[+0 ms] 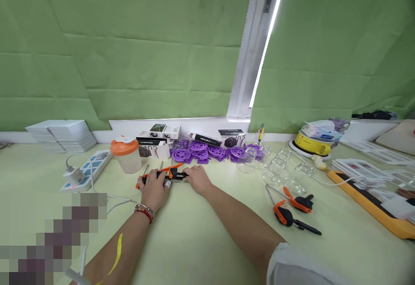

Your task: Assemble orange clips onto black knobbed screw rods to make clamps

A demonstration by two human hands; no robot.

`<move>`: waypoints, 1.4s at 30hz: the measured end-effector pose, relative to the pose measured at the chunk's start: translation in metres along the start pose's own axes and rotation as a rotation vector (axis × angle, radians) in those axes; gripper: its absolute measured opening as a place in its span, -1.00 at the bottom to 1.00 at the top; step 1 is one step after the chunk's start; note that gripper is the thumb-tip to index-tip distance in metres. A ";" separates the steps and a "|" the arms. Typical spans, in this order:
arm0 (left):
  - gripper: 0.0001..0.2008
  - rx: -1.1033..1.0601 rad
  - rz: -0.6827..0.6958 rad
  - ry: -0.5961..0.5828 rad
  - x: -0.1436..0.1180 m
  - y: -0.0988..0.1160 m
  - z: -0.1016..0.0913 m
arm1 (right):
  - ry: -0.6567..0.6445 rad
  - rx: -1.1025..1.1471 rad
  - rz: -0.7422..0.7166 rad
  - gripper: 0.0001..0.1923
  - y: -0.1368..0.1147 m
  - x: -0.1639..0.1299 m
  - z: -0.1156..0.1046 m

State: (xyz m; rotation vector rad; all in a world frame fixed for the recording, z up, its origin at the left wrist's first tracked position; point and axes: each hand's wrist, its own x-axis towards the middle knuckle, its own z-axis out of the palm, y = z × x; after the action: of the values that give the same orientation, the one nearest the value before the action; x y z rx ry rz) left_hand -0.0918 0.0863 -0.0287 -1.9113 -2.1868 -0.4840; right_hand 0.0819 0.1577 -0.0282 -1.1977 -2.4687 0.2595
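Observation:
My left hand (153,188), with a red bracelet and bangles at the wrist, is closed over an orange-and-black clamp-like tool (173,173) lying near the table's middle. The fingers of my right hand (198,179) pinch the black end of the same tool. Thin metal rods (161,165) stick up just behind my left hand. Two similar orange-and-black tools with metal rods lie to the right, one nearer (283,214) and one behind it (300,201). My palms hide part of the held tool.
Purple plastic wheel-like parts (197,147) and printed boxes (232,138) line the back. Clear glass cups (279,164) stand right of them. An orange-lidded cup (129,157), a power strip (87,172) and cables are left. A yellow pot (313,143) and an orange-edged tray (366,203) are right.

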 end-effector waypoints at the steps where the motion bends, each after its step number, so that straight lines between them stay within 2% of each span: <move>1: -0.59 -0.008 -0.007 0.006 0.000 0.000 0.000 | -0.001 0.003 -0.003 -0.80 0.002 0.003 0.002; 6: -0.54 -0.029 -0.029 0.015 0.002 0.003 0.001 | 0.002 0.002 0.012 -0.75 0.007 0.009 0.007; 12: -0.48 0.008 -0.018 -0.027 0.002 -0.001 0.003 | -0.008 -0.005 -0.009 -0.74 0.005 0.005 0.005; 17: -0.44 0.030 -0.016 -0.057 0.004 -0.004 0.003 | -0.007 -0.030 -0.017 -0.57 0.002 -0.018 -0.005; 21: -0.41 0.034 -0.016 -0.038 0.006 -0.006 0.005 | -0.010 -0.165 -0.045 -0.43 0.010 -0.073 -0.025; 24: -0.41 0.044 -0.006 -0.012 0.006 -0.006 0.007 | -0.066 -0.283 0.099 -0.39 0.026 -0.131 -0.052; 26: -0.42 0.051 0.011 0.007 0.005 -0.003 0.006 | -0.081 -0.361 0.258 -0.39 0.039 -0.169 -0.075; 30: -0.45 0.048 0.033 0.049 0.002 0.006 0.002 | -0.020 -0.473 0.517 -0.42 0.067 -0.232 -0.115; 33: -0.46 0.027 0.054 0.054 0.000 0.012 0.000 | -0.045 -0.404 0.546 -0.42 0.080 -0.259 -0.128; 37: -0.46 0.020 0.091 0.042 -0.002 0.013 0.001 | -0.148 -0.233 0.457 -0.46 0.074 -0.267 -0.127; 39: -0.44 0.020 0.142 0.028 -0.002 0.012 0.001 | -0.171 -0.175 0.412 -0.51 0.063 -0.258 -0.124; 42: -0.40 0.013 0.252 -0.017 -0.003 0.013 0.001 | -0.193 -0.070 0.328 -0.54 0.041 -0.231 -0.117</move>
State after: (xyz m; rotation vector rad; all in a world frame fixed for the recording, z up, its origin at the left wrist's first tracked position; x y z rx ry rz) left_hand -0.0788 0.0854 -0.0289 -2.1503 -1.9152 -0.4091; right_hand 0.2901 0.0017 0.0055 -1.6795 -2.4460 0.3969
